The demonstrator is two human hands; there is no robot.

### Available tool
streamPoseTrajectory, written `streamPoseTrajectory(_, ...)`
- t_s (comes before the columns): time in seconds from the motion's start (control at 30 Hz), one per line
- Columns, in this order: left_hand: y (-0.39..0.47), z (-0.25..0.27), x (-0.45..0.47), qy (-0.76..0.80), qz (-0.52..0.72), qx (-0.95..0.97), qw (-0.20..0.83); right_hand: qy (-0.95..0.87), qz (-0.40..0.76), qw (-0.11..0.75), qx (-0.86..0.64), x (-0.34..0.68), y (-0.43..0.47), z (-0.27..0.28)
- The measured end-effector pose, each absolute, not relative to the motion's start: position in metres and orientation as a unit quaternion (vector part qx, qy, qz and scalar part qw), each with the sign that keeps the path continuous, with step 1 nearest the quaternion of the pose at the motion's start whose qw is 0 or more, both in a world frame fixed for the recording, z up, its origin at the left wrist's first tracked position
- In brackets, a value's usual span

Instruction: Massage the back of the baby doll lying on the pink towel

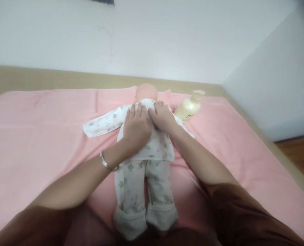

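A baby doll (146, 91) lies stretched out on a pink sheet, its head pointing away from me and no face showing. It wears a white printed top (158, 150) and matching trousers (133, 184) with turned-up cuffs. My left hand (136, 128) rests flat on the left side of the top, fingers extended toward the doll's neck. Beside it, my right hand (163, 117) lies over the right shoulder area, its thumb spread toward my left hand. One sleeve (103, 123) reaches out to the left; my right forearm partly covers the other.
A cream pump bottle (189, 107) leans or lies tilted right of the doll's shoulder. The pink sheet (39, 143) covers a bed-like surface with a tan border (64, 77). White walls (154, 41) stand behind and at right, and brown flooring (299, 153) shows at far right.
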State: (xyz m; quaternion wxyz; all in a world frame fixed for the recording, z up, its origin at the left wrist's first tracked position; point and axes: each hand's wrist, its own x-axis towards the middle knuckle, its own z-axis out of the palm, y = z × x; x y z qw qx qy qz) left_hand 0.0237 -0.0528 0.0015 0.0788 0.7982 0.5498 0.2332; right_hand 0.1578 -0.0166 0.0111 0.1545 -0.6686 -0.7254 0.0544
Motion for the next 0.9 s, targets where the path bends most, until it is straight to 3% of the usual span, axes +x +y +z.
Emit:
streamPoseTrajectory(0.13, -0.048, -0.004, 0.022, 0.53, 0.262, 0.797, 0.122, -0.746, 0.059, 0.14, -0.649, 0.161, -0.019, 0.015)
streamPoseTrajectory(0.37, 0.007, -0.017, 0.002, 0.56, 0.315, 0.745, 0.179, -0.773, -0.045, 0.129, -0.619, 0.133, -0.066, 0.01)
streamPoseTrajectory(0.7, 0.001, -0.017, 0.007, 0.57, 0.314, 0.743, 0.158, -0.756, 0.07, 0.145, -0.634, 0.159, -0.022, 0.011)
streamPoseTrajectory(0.9, 0.004, -0.023, 0.006, 0.562, 0.33, 0.744, 0.147, -0.761, 0.034, 0.172, -0.624, 0.166, -0.016, -0.003)
